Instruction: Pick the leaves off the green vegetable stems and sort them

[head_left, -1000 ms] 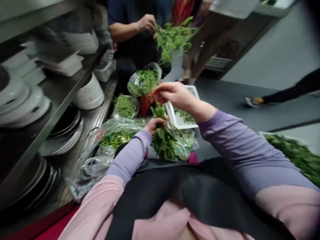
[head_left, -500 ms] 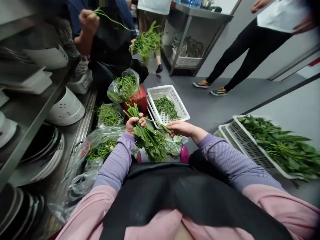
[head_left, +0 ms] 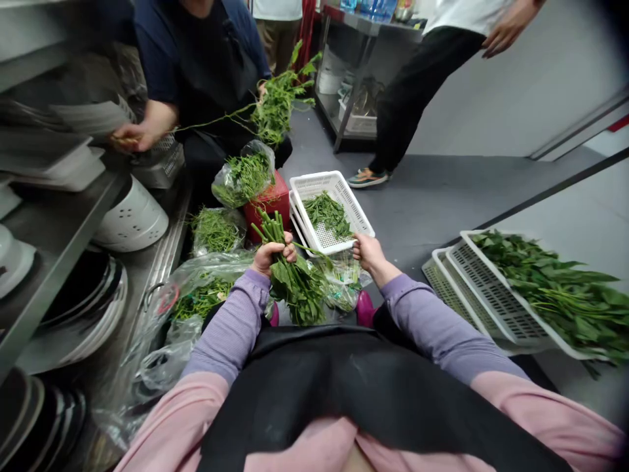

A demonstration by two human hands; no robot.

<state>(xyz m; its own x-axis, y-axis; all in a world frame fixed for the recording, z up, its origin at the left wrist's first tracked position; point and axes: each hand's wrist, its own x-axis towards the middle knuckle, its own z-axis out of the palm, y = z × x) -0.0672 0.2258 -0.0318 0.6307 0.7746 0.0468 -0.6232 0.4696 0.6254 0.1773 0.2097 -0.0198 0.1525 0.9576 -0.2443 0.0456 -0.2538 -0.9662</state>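
My left hand point(head_left: 276, 255) is closed around a bunch of leafy green vegetables point(head_left: 297, 285); cut stems poke out above the fist and leaves hang below it. One stem slants from the bunch toward the right. My right hand point(head_left: 369, 255) is closed in a pinch by the front right corner of a white plastic basket point(head_left: 361, 213); what its fingers hold, if anything, is too small to make out. Picked green pieces point(head_left: 327, 213) lie in that basket. Under my hands is a clear bag of greens point(head_left: 344, 285).
Stacked white baskets point(head_left: 457, 282) heaped with leafy greens point(head_left: 565, 282) stand at right. Bags of greens point(head_left: 216, 229) and a red box point(head_left: 268, 203) sit at left-centre. Metal shelving with plates point(head_left: 113, 308) lines the left. A seated co-worker point(head_left: 206, 78) handles greens; another person point(head_left: 413, 85) stands behind.
My right hand has moved right and away from the bunch, its fingers now curled in. My left hand has barely shifted. The co-worker's arm has swung down and outward, and the standing person has stepped left.
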